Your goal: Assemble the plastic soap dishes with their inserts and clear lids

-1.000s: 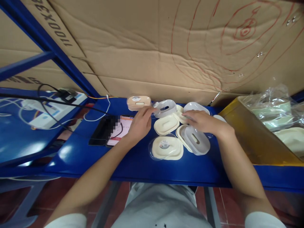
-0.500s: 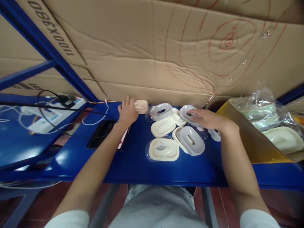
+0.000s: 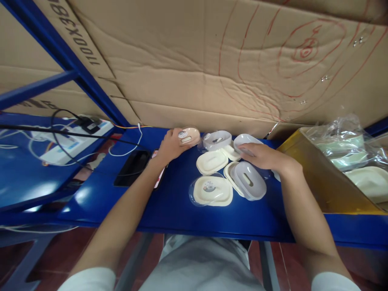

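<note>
My left hand (image 3: 170, 146) grips the peach soap box (image 3: 189, 136), tilted at its fingertips. My right hand (image 3: 261, 156) rests flat on a white lid (image 3: 246, 142); grasp indeterminate.

**Even, soft light with wide-angle warping**

Diffuse daylight fills the scene, fairly bright, casting only faint shadows. The glossy blue metal shelf top (image 3: 169, 202) carries pale glare patches at the left. The crinkled clear plastic bag (image 3: 345, 137) glints. Straight edges bow toward the corners, and the frame looks soft and slightly smeared throughout, most at the borders.
</note>
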A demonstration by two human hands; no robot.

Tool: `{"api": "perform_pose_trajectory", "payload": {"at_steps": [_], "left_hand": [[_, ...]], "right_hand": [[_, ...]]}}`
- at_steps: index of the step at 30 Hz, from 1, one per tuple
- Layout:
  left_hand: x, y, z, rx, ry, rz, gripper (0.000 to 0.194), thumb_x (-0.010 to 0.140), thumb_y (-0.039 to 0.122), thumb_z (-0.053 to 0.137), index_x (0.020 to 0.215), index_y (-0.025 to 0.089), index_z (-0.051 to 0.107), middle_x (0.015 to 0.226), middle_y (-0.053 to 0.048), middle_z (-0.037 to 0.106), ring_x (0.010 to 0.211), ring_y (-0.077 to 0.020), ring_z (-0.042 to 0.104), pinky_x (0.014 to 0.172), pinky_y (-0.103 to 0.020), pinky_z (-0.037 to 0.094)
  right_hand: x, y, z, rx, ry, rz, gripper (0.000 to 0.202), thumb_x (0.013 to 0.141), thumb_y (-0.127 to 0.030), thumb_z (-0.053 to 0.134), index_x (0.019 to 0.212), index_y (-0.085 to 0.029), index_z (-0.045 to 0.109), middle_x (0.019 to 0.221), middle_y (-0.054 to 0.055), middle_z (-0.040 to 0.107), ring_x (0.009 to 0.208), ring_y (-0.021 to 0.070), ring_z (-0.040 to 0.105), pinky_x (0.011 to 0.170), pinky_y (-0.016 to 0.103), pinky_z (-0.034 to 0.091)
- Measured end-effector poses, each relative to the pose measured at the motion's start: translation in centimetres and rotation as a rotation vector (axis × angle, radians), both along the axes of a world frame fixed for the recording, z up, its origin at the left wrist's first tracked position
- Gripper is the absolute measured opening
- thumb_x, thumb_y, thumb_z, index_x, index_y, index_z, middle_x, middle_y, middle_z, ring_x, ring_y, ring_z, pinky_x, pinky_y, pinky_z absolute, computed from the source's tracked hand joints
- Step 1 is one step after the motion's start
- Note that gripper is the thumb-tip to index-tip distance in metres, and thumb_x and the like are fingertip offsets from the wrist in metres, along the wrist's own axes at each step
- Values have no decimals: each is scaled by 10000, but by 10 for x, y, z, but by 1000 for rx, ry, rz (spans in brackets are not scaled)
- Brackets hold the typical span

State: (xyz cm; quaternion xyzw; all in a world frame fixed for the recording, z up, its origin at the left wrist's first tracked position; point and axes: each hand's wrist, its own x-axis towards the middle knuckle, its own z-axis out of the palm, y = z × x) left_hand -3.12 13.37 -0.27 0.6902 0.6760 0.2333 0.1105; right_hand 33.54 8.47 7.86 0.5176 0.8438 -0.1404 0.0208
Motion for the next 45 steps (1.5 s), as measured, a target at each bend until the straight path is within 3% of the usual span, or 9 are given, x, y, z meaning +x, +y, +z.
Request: {"api": "perform_pose_trajectory", "payload": {"at_steps": [9,12,15,20,25,32,35,39,45], "left_hand": [[7,-7,3,-19,-60,11,622,1032,708,579,1453,250,590,1360,-150,746,1243,-348,719,1046,-467,562],[7,-9,1,14,-28,-9,587,1071,645,542,1450,201,606,1368,-185,733,1296,-376,695,1088,-499,541],[7,-11,-2,73,17,-72,567,1070,499,586,1519,155,548,1543,-229,593,1435,-377,598,1176,-512,500],[11,-17,1,100,92,-253,456,1089,423,560,1490,209,585,1670,-200,447,1539,-374,488,1236,-568,456],[19,-25,4,96,179,-352,527,978,389,758,1454,212,617,1701,-217,376,1552,-439,452,1242,-654,424],[19,-26,6,134,219,-342,262,1091,302,558,1251,236,755,1689,-185,394,1614,-384,371,1252,-639,402],[19,-27,5,138,251,-320,269,1081,331,600,1274,251,768,1688,-181,417,1612,-398,369,1252,-669,389],[20,-28,0,108,289,-303,430,997,310,737,1416,213,713,1721,-219,380,1628,-435,335,1235,-660,434],[20,-25,-2,114,221,-312,394,1049,258,607,1427,220,712,1713,-184,416,1635,-406,341,1249,-648,441]], "right_hand": [[-24,-16,4,-23,99,132,493,1111,-418,487,1517,-180,634,1542,159,680,1407,357,661,1195,540,499],[-25,-17,3,-25,78,116,471,1108,-398,500,1515,-204,637,1553,152,673,1418,362,652,1177,553,509],[-23,-16,0,-17,56,87,463,1106,-402,509,1517,-230,636,1559,137,671,1435,364,639,1161,546,519],[-24,-15,-2,-25,36,93,471,1104,-408,501,1517,-226,637,1543,138,682,1412,354,654,1164,525,520],[-28,-16,-2,-47,25,88,473,1097,-398,502,1504,-206,646,1527,154,689,1399,384,657,1167,560,510],[-29,-16,-4,-67,11,73,484,1094,-408,506,1518,-217,639,1530,151,691,1400,387,664,1169,564,509],[-30,-14,-6,-78,9,84,476,1095,-405,507,1517,-230,642,1568,143,663,1438,390,638,1200,579,489],[-32,-14,-8,-79,3,84,474,1094,-398,511,1515,-224,644,1567,143,665,1442,385,636,1209,566,484],[-35,-16,-5,-88,-3,91,474,1087,-388,518,1503,-210,657,1561,156,667,1441,402,636,1205,559,491]]}}
